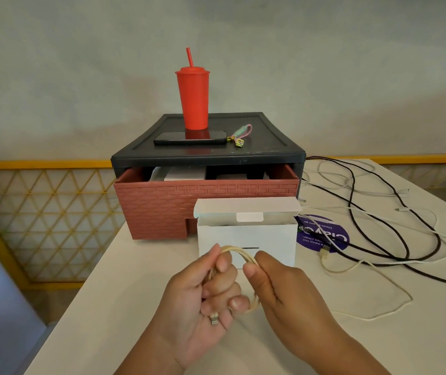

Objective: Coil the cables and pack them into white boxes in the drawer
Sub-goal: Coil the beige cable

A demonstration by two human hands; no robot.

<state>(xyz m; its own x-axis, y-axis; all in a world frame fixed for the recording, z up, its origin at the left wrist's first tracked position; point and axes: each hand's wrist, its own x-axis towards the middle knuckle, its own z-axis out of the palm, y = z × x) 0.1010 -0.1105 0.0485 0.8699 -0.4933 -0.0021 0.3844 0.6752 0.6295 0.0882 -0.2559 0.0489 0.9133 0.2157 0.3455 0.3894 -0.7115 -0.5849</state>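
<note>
Left hand point(205, 299) and right hand point(278, 288) grip a looped cream braided cable point(239, 251).

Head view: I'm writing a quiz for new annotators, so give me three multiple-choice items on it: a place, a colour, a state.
1. Where does the phone lie? A on the floor; B on the drawer unit's top; C on a chair.
2. The cup is: A red; B blue; C white.
3. The cream cable is: A plugged into the phone; B wound round the cup; C gripped in loops by the left hand and right hand.
Answers: 1 B, it lies on the black top; 2 A, body, lid and straw are red; 3 C, both hands curl round it.
</note>
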